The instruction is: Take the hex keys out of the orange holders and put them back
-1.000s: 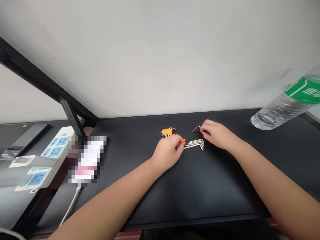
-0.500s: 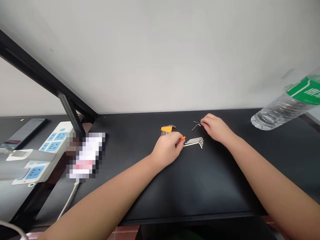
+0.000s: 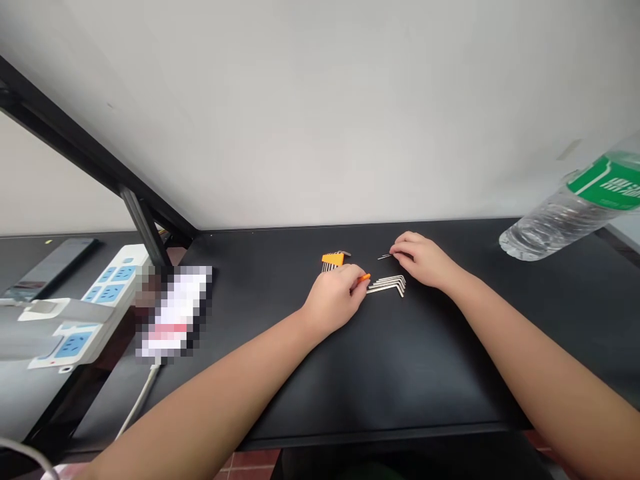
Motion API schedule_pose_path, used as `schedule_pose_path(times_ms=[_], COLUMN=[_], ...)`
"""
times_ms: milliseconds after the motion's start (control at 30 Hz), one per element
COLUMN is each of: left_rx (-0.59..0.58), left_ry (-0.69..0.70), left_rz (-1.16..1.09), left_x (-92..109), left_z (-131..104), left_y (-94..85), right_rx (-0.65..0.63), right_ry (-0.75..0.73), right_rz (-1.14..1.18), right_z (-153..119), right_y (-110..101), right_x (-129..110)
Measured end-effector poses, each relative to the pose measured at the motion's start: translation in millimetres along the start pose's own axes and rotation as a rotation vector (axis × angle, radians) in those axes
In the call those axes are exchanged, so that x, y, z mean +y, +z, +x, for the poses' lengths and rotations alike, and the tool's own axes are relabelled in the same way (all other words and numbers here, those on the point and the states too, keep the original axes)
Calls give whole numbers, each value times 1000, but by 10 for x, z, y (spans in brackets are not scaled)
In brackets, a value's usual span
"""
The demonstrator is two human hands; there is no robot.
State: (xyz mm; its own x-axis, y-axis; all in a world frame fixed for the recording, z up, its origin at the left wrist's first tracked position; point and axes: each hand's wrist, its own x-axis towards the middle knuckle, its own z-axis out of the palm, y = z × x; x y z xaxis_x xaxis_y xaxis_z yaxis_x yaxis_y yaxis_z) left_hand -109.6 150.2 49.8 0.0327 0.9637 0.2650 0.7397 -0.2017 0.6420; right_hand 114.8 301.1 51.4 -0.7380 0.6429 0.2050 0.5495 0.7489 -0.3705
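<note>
My left hand (image 3: 336, 297) is closed on an orange piece, probably a hex key holder (image 3: 363, 278), most of it hidden by the fingers. Just right of those fingers, several silver L-shaped hex keys (image 3: 387, 283) line up side by side; whether they sit in the orange piece I cannot tell. Beyond the left hand lies another orange holder (image 3: 333, 258) with a row of thin metal shafts. My right hand (image 3: 417, 259) pinches small thin hex keys (image 3: 385, 256), whose shafts stick out leftward past the fingertips, low over the black table (image 3: 390, 380).
A clear water bottle (image 3: 555, 220) with a green label stands at the right. On the left are a blurred-out phone (image 3: 175, 310) on a white cable (image 3: 140, 397), a white power strip (image 3: 103, 303) with plugs, and a dark phone (image 3: 53, 267). A black metal frame (image 3: 145, 223) rises beside them.
My right hand has shifted slightly left and toward me, and the thin keys in it have turned and show less. My left hand stays where it was.
</note>
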Motion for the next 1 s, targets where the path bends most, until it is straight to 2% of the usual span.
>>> schedule_pose_path(times_ms=[200,433,567,700,767,867,1000], left_rx=[-2,2,17,24,19,39,76], left_ry=[-11,-18,-33,-61,-95,-154,-210], left_rz=[-1,-15,-38,-69,-108,-202,-407], left_x=[-6,-9,7,43,45,7,-55], left_z=[-10,-16,-29,-44,-48,-51,-34], left_y=[-13,-27,-33,-65,-72,-52,-10], right_rx=[-54,-190,-255,-207,-234,-266,-289], right_ry=[36,119,77,12,-37,-94,-83], right_rz=[18,85,102,27,-18,-83,-144], right_z=[-56,-214,-274,-351,-383,-399,-405], right_y=[-53,-173,-214,-227,-225,-214,-201], right_x=[-115,-328,-377,-418,-470,-585,-733])
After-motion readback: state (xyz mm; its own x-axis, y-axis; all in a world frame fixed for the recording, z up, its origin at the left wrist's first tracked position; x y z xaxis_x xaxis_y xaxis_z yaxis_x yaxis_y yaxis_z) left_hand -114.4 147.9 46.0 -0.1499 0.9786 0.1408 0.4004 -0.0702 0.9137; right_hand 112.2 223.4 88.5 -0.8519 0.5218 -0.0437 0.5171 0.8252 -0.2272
